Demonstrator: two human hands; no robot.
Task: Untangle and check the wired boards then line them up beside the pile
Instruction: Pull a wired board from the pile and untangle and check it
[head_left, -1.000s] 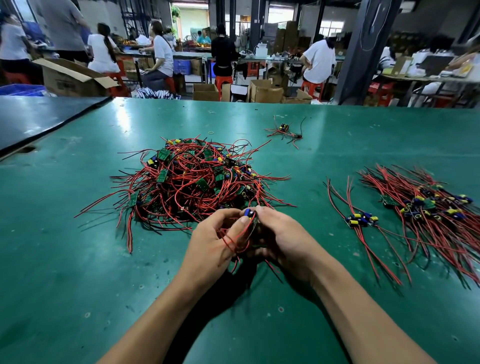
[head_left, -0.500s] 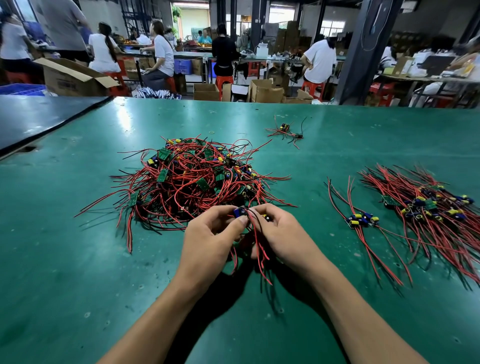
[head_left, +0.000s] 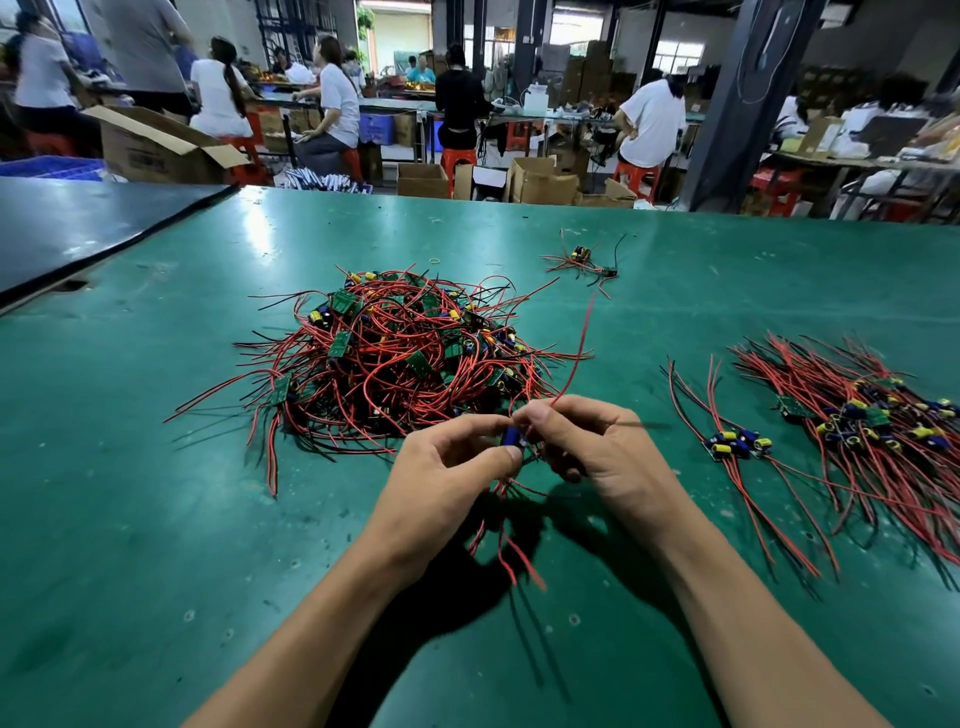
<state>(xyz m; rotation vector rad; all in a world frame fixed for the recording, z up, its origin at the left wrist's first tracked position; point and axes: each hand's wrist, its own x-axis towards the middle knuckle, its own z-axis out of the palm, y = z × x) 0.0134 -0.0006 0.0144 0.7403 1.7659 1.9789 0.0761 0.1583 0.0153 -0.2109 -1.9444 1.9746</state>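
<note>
The small wired board with a blue capacitor (head_left: 513, 437) is held just near of the tangled pile of red-wired green boards (head_left: 405, 353). The left hand (head_left: 447, 467) pinches it, and the right hand (head_left: 597, 447) pinches its red wire. The green table mat (head_left: 156, 519) spreads wide to the near left. A row of sorted wired boards (head_left: 857, 415) lies to the right, and a stray wired board (head_left: 582, 257) lies far off.

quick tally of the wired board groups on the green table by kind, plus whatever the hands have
tangled pile: 1
lined-up spread on the right: 1
stray cluster at the far side: 1
wired board pinched between left hand and right hand: 1
total: 4
</note>
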